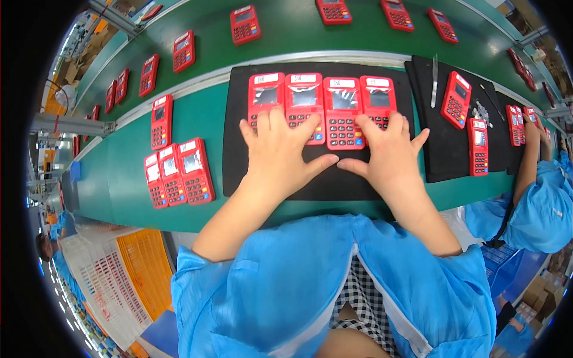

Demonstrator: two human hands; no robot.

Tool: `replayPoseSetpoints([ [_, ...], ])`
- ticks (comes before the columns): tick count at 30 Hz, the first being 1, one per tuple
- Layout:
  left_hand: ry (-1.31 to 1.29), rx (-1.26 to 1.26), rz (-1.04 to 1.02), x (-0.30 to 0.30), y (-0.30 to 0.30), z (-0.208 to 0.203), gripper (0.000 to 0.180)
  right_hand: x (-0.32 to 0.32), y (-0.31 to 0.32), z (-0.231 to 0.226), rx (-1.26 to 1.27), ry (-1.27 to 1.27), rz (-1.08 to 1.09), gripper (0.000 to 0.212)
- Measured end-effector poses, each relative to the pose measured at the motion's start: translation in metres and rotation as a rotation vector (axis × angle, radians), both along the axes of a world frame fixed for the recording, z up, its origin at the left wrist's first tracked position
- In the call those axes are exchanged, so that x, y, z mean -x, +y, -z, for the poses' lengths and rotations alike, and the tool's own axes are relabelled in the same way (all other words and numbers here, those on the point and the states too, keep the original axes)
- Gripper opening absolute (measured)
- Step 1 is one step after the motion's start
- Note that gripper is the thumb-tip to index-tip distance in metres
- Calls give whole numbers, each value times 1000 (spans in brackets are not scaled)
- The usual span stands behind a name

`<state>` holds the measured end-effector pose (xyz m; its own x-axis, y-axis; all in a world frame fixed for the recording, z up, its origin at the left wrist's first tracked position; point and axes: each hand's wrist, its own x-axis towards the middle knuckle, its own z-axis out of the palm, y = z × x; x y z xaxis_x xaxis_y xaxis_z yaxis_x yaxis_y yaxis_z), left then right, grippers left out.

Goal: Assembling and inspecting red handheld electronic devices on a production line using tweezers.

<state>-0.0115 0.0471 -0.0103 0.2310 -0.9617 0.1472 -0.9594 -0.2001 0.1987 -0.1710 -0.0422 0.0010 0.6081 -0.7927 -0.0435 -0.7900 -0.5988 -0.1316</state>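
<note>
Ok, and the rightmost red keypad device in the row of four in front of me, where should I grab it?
Probably by the right long edge of that rightmost red device, coming from the right with your right hand. Its left edge sits close against the neighbouring device, while only black mat borders its right.

Four red keypad terminals [334, 111]: side by side near twelve o'clock, face up, tops toward twelve, screens film-covered.
</note>
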Motion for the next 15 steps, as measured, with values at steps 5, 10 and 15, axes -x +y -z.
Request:
replayPoseSetpoints([
  [5, -5, -105, -58, 6, -3, -8, 69, -1, 1, -1, -23, 25, 12, 75],
  [10, -17, -141, -50, 5, -3, -9, 71, 2, 0, -1, -9, 0, -30, 73],
  [15, -29, -146, -46, 5, -2, -8, 74, 1, -1, 1, -1, 2, -37, 73],
])
